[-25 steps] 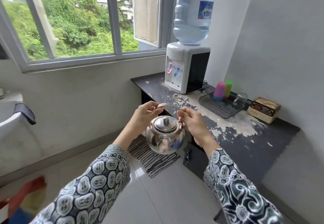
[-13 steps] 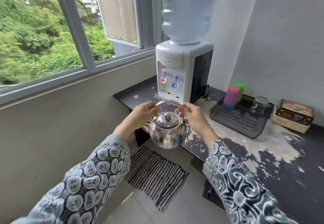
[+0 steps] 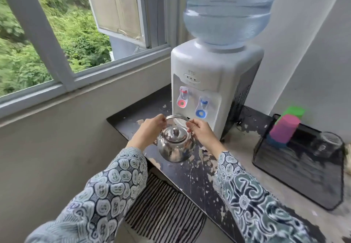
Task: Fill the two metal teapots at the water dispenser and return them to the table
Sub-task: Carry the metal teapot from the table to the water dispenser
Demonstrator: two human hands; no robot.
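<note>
A shiny metal teapot [image 3: 175, 145] with its lid on hangs in the air over the front edge of the dark worn counter [image 3: 191, 178]. My left hand [image 3: 150, 131] grips the left end of its wire handle and my right hand [image 3: 201, 131] grips the right end. Just behind the teapot stands the white water dispenser [image 3: 212, 83] with a red tap [image 3: 182, 98], a blue tap [image 3: 202, 108] and a large blue water bottle [image 3: 228, 9] on top. Only one teapot is in view.
A black tray [image 3: 296, 178] on the counter at the right holds a pink cup [image 3: 284, 130], a green cup [image 3: 293, 111] and a glass jar [image 3: 327, 145]. A striped mat [image 3: 163, 212] lies on the floor below. A window [image 3: 57, 33] fills the left wall.
I have come closer to the dispenser, which now looms larger. The teapot, still held by both hands, has moved from over the floor to over the counter's edge below the taps.
</note>
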